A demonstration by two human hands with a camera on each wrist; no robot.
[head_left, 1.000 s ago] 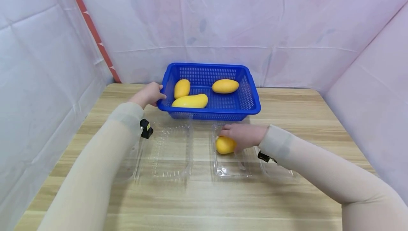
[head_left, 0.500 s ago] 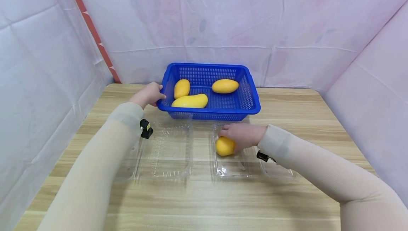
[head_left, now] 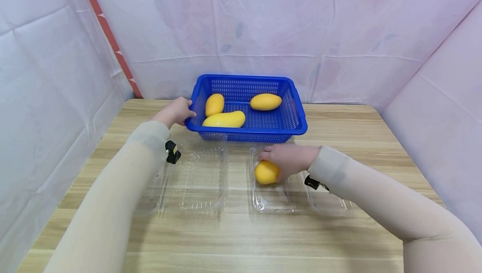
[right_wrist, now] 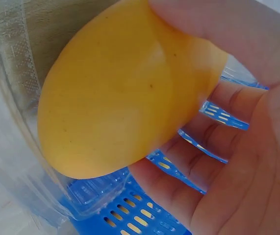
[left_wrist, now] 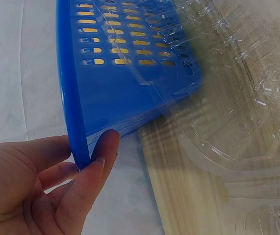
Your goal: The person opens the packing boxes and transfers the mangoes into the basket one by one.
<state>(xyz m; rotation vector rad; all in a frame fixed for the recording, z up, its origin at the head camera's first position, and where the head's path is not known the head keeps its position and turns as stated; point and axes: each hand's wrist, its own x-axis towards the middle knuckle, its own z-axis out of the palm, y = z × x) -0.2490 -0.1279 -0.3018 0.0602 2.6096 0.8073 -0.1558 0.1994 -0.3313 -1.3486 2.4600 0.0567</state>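
At the left end of the blue plastic basket (head_left: 246, 131), my left hand (head_left: 176, 112) grips the rim. In the left wrist view the thumb and fingers (left_wrist: 83, 188) pinch that rim from both sides. My right hand (head_left: 290, 160) holds a yellow mango (head_left: 266, 173) inside the right clear plastic clamshell box (head_left: 273, 202). The right wrist view shows the mango (right_wrist: 110, 98) between the thumb and the curled fingers, close to the box wall. Inside the basket lie a long mango (head_left: 225, 119), a small mango (head_left: 214, 105) and another mango (head_left: 265, 102).
A second clear clamshell box (head_left: 203, 181) stands open on the left, its lid partly behind the left sleeve. The right box's lid (head_left: 329, 204) lies under the right forearm. All rest on a wooden table (head_left: 233, 243), with white cloth walls (head_left: 271, 22) behind and beside it.
In the right box, the mango has shifted slightly toward the table's front, with my right hand still on it. The left hand and the basket have hardly moved.
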